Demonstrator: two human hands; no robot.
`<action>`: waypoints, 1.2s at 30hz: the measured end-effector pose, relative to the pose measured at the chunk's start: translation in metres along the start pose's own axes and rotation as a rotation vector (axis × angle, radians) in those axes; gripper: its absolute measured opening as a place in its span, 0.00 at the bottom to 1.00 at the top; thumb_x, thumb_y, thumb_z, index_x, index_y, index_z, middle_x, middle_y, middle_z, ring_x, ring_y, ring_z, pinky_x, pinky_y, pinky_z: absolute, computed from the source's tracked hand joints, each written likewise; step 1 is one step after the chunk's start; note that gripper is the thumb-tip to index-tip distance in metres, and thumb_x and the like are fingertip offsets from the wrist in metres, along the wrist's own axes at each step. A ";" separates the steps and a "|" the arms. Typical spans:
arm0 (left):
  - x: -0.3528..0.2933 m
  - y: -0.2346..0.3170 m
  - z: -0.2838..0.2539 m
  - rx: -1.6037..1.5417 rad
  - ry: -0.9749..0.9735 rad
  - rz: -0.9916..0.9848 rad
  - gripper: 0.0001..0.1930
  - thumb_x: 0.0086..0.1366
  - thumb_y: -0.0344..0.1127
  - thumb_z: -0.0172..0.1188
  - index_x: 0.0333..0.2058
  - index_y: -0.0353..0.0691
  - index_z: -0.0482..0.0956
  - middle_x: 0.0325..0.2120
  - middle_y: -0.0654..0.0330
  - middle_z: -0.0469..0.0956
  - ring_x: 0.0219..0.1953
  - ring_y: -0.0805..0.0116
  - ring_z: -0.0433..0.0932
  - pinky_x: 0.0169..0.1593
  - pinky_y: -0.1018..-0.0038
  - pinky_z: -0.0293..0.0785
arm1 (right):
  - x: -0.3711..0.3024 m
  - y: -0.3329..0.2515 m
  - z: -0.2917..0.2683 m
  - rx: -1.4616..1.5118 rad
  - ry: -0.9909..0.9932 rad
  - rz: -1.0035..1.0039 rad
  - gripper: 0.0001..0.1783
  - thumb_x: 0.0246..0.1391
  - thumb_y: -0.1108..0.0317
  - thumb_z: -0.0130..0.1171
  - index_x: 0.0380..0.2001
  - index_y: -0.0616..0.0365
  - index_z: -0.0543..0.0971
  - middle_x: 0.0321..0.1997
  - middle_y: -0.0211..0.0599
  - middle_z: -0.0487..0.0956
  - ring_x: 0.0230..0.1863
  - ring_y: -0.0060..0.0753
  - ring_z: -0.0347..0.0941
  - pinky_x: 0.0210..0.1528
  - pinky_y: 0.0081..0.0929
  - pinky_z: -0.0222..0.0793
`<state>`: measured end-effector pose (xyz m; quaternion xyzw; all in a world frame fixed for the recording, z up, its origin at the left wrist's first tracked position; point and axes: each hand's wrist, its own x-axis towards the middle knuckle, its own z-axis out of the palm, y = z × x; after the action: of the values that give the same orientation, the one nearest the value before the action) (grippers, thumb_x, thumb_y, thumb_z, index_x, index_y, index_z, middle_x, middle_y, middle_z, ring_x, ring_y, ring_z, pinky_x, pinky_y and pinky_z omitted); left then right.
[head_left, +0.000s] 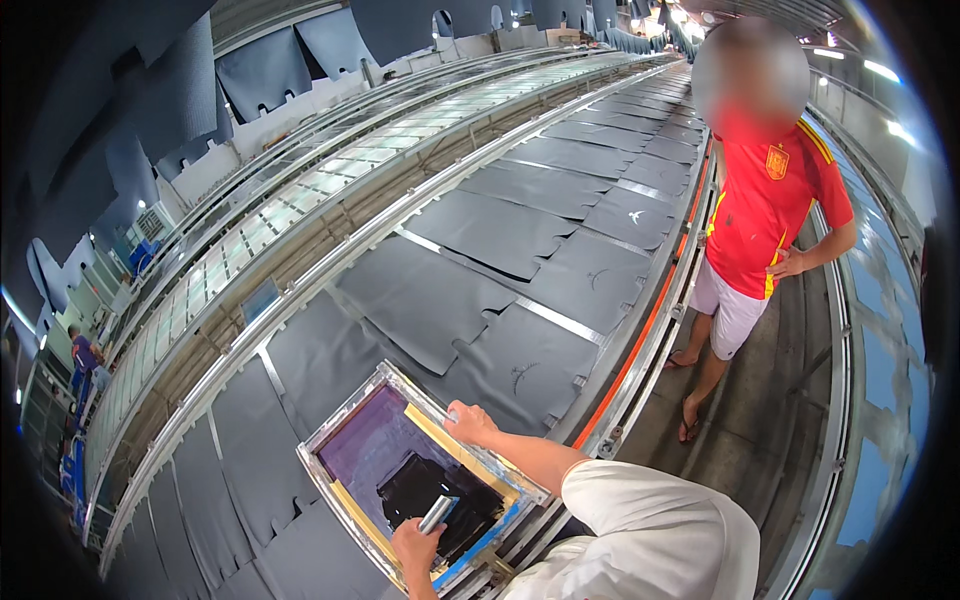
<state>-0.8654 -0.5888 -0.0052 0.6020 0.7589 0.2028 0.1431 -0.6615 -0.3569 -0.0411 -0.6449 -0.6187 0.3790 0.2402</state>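
A screen printing frame (352, 398) lies tilted across dark grey sheets at the lower middle. Its mesh is purple, with yellow and blue tape along the edges. Glossy black ink (415, 487) covers the nearer part of the mesh. My left hand (413, 547) is closed around a squeegee (438, 514) with a silvery metal holder, held over the ink. The squeegee's lower edge is hard to make out. My right hand (470, 423) is closed on the right rim of the frame, its fingertips partly hidden.
Dark grey sheets (440, 290) with cut edges line the long table, some bearing small printed marks. A metal rail with an orange strip (640, 345) runs along its right side. A person in a red shirt (765, 200) stands in the aisle. More long tables (250, 190) stretch left.
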 end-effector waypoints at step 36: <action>0.006 -0.006 0.002 -0.112 0.060 0.199 0.10 0.54 0.33 0.68 0.37 0.42 0.85 0.36 0.52 0.83 0.43 0.46 0.79 0.47 0.55 0.75 | 0.059 0.039 0.022 -0.631 0.152 -0.623 0.13 0.62 0.64 0.50 0.44 0.51 0.81 0.49 0.38 0.81 0.52 0.50 0.78 0.48 0.51 0.74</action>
<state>-0.8706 -0.5840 -0.0096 0.6590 0.6869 0.2762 0.1330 -0.6584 -0.3077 -0.0957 -0.4953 -0.8494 0.0330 0.1793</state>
